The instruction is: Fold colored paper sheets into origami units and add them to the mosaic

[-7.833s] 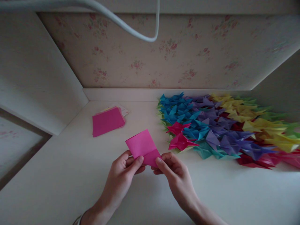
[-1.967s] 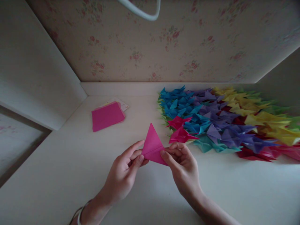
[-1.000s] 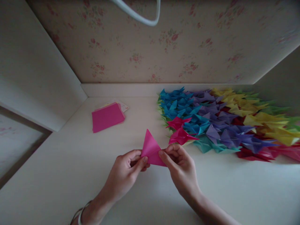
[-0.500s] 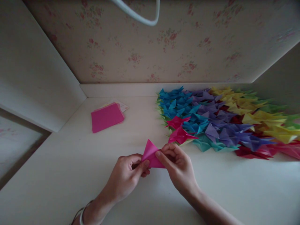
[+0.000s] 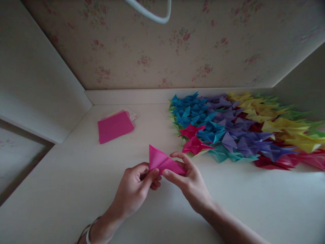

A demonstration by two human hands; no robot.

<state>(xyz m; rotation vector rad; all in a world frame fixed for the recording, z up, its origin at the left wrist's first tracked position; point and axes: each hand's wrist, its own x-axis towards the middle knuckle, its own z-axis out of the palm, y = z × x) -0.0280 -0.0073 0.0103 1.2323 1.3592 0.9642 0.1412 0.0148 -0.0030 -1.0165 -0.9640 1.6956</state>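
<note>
A pink sheet of origami paper (image 5: pixel 162 160), folded to a triangle with a crease across it, is held up between both hands above the white table. My left hand (image 5: pixel 138 186) is closed on its lower left corner, thumb in front and fingers curled behind. At the right, my right hand (image 5: pixel 189 179) grips the paper's lower right part; its thumb rests along the bottom edge and the index finger is lifted and bent over the back. The fingers behind the paper are partly hidden.
A stack of magenta paper squares (image 5: pixel 115 127) lies at the back left of the white table (image 5: pixel 76 189). Many folded paper cranes (image 5: pixel 236 125) in blue, purple, yellow, red and green cover the back right. A floral wall (image 5: pixel 152 51) rises behind, with a white cable (image 5: pixel 152 15) hanging at the top.
The pink paper has been turned, so its peak now points up at the left and its long slope runs right. My right index finger has lifted, and its thumb has shifted left.
</note>
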